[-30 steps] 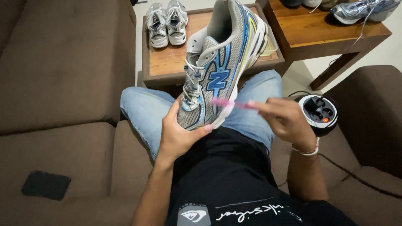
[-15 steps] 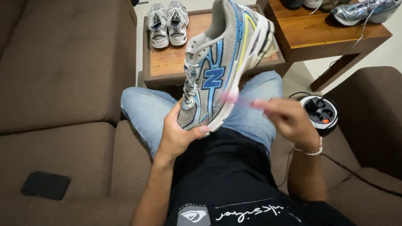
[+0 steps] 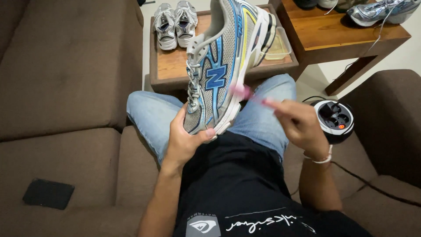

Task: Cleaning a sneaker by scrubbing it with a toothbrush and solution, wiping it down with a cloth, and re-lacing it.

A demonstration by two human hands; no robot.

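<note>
My left hand (image 3: pixel 186 141) grips the toe end of a grey mesh running shoe (image 3: pixel 223 66) with blue and yellow trim, held up over my lap with the heel pointing away. My right hand (image 3: pixel 298 123) holds a pink toothbrush (image 3: pixel 247 94), its blurred head against the shoe's white midsole on the right side. I sit on a brown sofa (image 3: pixel 66 87) in blue jeans and a black shirt.
A pair of grey sneakers (image 3: pixel 175 24) and a clear plastic tub (image 3: pixel 278 46) sit on a low wooden table (image 3: pixel 175 66). Another wooden table (image 3: pixel 342 33) at right carries a silver shoe (image 3: pixel 381 11). A round black-and-white power socket unit (image 3: pixel 335 119) with cable rests by my right knee. A black pad (image 3: pixel 48 193) lies on the sofa.
The shoe has tilted and shifted slightly left and upward in my left hand. The toothbrush head moved up along the midsole, with my right hand following.
</note>
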